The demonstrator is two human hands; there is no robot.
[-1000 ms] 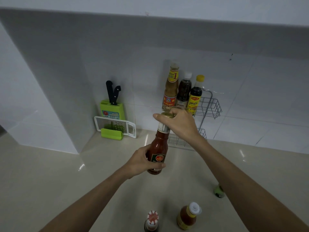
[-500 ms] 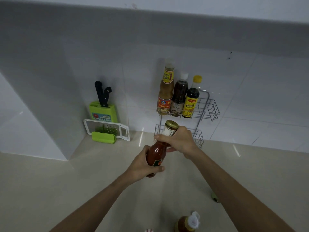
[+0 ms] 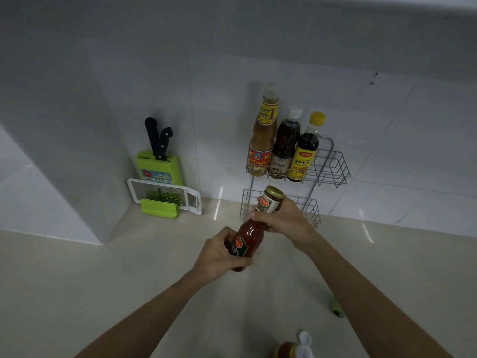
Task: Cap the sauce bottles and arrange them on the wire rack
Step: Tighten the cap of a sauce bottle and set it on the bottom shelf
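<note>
I hold a red sauce bottle point(image 3: 251, 232) with a gold cap, tilted away from me, above the counter. My left hand point(image 3: 219, 254) wraps its lower body. My right hand point(image 3: 286, 219) grips its neck just under the cap. Behind it stands a two-tier wire rack point(image 3: 333, 166) against the tiled wall. On the rack's upper tier stand three capped bottles: an orange-brown one point(image 3: 262, 140), a dark one with a white cap point(image 3: 285, 146) and a dark one with a yellow cap point(image 3: 305, 151). The lower tier point(image 3: 309, 208) is partly hidden by my right hand.
A green knife block point(image 3: 158, 166) with two black-handled knives and a white grater point(image 3: 165, 196) stand in the left corner. An orange bottle with a white cap point(image 3: 294, 348) sits at the bottom edge. A small green cap point(image 3: 336, 307) lies on the counter at the right.
My right hand slid from the cap down to the bottle's neck. The bottle has tilted forward toward the rack's lower tier. The view shifted, so the near bottles dropped out of sight.
</note>
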